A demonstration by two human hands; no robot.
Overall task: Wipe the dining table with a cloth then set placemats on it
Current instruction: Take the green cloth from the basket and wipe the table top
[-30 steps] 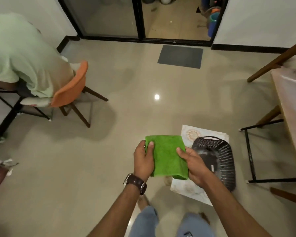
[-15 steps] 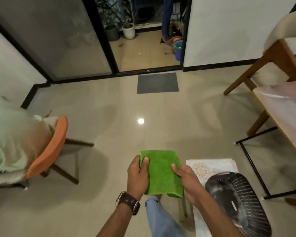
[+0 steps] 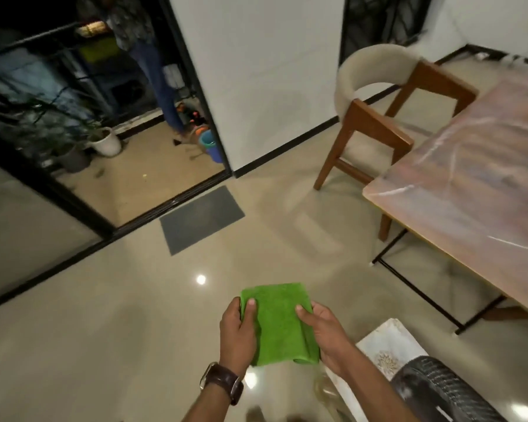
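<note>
Between both hands, left hand (image 3: 238, 332) and right hand (image 3: 326, 338) are gripping the folded green cloth (image 3: 276, 324); the surface (image 3: 476, 190) is lying ahead-right, nearer the right hand.

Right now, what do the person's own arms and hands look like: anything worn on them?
Both forearms are bare, with no sleeves in view. The left hand has a wristwatch with a dark brown leather strap and a metal case. The right hand wears nothing visible: no gloves, no rings to be seen.
</note>
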